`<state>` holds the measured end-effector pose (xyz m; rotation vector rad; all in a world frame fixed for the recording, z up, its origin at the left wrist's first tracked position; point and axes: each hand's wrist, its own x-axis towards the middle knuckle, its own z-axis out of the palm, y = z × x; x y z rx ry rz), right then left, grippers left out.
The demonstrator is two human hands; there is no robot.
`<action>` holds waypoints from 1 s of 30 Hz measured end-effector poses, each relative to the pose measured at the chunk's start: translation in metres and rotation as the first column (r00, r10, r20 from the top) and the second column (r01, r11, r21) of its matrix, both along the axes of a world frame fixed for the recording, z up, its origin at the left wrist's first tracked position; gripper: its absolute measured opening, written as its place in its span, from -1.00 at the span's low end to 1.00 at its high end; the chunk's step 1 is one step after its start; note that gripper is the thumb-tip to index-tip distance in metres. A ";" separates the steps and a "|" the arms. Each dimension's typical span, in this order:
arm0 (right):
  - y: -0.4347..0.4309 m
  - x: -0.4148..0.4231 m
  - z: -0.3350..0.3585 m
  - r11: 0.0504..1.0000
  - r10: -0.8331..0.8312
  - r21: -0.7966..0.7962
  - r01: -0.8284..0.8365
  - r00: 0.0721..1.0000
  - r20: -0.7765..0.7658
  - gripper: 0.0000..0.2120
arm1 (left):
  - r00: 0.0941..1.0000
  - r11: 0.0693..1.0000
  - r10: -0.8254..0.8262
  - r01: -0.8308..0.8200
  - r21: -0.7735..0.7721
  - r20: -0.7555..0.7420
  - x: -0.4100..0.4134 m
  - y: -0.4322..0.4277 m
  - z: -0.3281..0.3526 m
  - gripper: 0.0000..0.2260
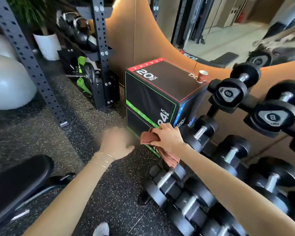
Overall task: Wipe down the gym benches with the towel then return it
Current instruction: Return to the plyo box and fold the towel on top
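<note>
Towel (148, 137): reddish-brown, bunched, in the right hand (168, 137), one end hanging down toward the lowest row of dumbbells (180, 189). It sits at the lower front corner of the stacked plyo boxes (153, 92), against or just beside the green-edged face; actual contact is hard to tell. Right fingers (158, 129) are curled over the cloth, grasping it. Left hand (117, 142) is blurred, hovering just left of the towel, fingers spread and loose, holding nothing, thin bracelets on the wrist.

Bench (19, 183): black padded one at lower left, near the person and well apart from the towel. Nothing is on it that I can see. No visible wet streaks or marks, so whether it is wiped cannot be told from this view. A second bench (226, 57) appears in the mirror, same uncertainty.

Progress, as judgement: the towel is in hand and away from both benches, beside the boxes and the dumbbell rack. That fits either pick-up at the start or put-back at the end; the picture alone does not settle which. No hook, bin or obvious towel spot is visible by the boxes. If this is pick-up, all wiping plus return is left. If this is return, only letting go remains.

Paper cup (201, 76) stands on the top box, not involved.
</note>
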<state>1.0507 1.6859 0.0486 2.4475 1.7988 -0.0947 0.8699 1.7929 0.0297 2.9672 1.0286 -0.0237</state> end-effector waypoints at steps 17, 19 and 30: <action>0.194 0.026 0.003 0.956 -0.289 0.028 0.292 0.955 -0.068 -0.51 | 0.955 0.955 -0.295 0.295 0.040 -0.014 0.071 0.238 0.006 -0.53; 0.207 0.030 0.000 0.950 -0.310 0.016 0.312 0.949 -0.060 -0.51 | 0.947 0.947 -0.320 0.321 0.031 -0.008 0.079 0.253 0.003 -0.53; 0.266 0.105 -0.026 0.911 -0.412 -0.030 0.411 0.908 -0.076 -0.52 | 0.915 0.915 -0.402 0.402 -0.001 -0.037 0.161 0.325 -0.015 -0.53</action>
